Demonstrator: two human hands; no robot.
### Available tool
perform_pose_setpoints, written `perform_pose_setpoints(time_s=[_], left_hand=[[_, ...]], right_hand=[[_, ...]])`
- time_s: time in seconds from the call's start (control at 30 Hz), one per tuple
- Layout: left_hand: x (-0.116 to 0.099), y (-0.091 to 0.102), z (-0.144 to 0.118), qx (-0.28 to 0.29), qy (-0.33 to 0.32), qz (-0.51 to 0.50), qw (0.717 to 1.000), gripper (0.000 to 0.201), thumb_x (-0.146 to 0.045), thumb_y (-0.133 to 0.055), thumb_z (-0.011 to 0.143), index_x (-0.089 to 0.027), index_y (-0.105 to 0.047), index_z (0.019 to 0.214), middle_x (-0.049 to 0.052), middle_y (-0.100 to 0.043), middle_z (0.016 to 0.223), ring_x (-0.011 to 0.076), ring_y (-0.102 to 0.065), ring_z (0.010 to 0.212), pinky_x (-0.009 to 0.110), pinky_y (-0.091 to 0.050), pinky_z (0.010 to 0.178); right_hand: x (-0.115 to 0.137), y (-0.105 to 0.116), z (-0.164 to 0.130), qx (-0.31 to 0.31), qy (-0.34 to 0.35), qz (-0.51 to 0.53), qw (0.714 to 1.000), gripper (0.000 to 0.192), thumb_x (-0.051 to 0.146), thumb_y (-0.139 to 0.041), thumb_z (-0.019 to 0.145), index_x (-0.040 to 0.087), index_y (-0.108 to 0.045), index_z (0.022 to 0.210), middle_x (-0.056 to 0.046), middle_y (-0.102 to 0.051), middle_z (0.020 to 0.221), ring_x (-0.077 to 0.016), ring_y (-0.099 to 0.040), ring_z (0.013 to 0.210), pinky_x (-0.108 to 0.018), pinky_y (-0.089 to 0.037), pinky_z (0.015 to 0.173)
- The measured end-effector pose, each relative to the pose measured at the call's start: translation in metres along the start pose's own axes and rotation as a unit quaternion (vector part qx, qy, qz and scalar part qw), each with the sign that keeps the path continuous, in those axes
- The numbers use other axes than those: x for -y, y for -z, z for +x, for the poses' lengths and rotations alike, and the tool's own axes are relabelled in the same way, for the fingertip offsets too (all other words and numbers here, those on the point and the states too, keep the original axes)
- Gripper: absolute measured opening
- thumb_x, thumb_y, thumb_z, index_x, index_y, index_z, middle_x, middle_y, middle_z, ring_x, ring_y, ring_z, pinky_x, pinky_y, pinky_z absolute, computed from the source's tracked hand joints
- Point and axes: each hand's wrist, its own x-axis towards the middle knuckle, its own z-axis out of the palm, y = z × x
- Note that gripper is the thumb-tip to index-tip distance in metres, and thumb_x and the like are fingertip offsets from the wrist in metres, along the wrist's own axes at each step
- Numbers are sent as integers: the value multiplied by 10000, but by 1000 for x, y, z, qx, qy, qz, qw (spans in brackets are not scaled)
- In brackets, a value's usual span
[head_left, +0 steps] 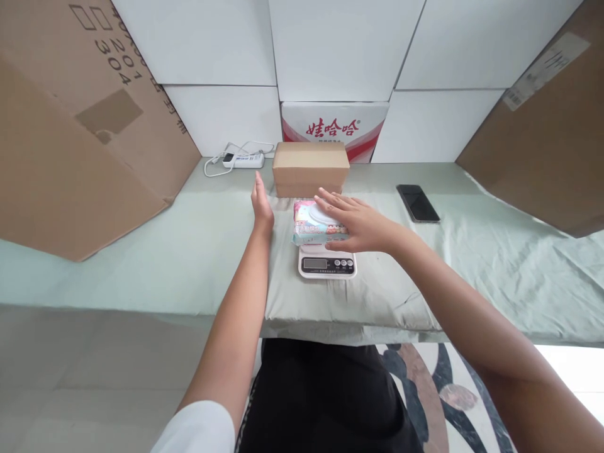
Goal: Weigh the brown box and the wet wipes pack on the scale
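A pink and white pack of wet wipes [309, 226] lies on a small white kitchen scale [327, 265] on the green-covered table. My right hand [356, 220] rests flat on the pack's top right side, fingers spread and pointing left. My left hand [261, 204] stands edge-up on the cloth just left of the pack, fingers straight, holding nothing and a little apart from the pack. A small closed cardboard box [310, 167] sits right behind the scale.
A black phone [418, 202] lies to the right on the green cloth [189, 251]. A white power strip with cable [243, 160] sits at the back left. Large cardboard boxes [70, 138] lean in on both sides; white boxes and a red-printed carton [335, 129] form the back wall.
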Motion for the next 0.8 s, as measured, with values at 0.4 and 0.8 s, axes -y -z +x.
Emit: perform_pose_setpoints(time_s=[0.4,0.8], left_hand=[[6,2,4,0,-9,-11,1000,759,-699,-344,1083,-276,-401,1711,15,-256,1853,193,-187,1734,349,-183,1412],[13,5,15,-4,-19,-13,1000,820,-746,-335,1061,-252,-403,1712,41,-290,1844,214,-186,1733,366,-185,1415]], right_hand=[[12,13,16,43,-63,-65,995,1083,512,-761,848,278,-253,1775,-223,-479,1711,-485,-605,1404,-580,-478,1088],[-18,43,0,-2,-227,216,949,736,521,-920,707,349,-735,1397,-90,-816,1212,-367,-771,1027,-497,-626,854]])
